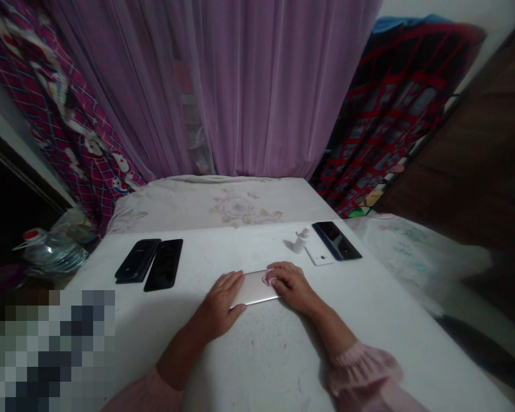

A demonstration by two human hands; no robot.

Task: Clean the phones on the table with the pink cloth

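Your left grip (218, 303) rests open against one end of the silver phone (254, 288), while your right grip (292, 287) pinches a pink cloth (266, 279) on the other. It lies on the white tabletop (189, 355): probably light, stiff and slick, so hold its edges.

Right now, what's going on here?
A person has both bare hands on a silver smartphone lying on a white table: the left hand flat at one end, the right hand at the other. Two black phones lie to the left; a small white bottle, white phone and dark phone lie farther right.
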